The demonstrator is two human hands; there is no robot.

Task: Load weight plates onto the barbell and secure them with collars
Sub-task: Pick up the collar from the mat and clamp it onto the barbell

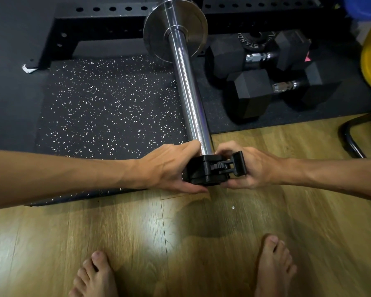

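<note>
Black collar at tip of barbell sleeve, lever flipped out for sliding on; left hand clasping collar body, right hand pinching lever; silver plate far up sleeve.

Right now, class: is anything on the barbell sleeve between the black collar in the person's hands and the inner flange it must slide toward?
Nothing visible. The collar, held by the left hand and right hand, sits at the sleeve's near end. The chrome sleeve runs bare up to the flange; no plate is loaded.
</note>
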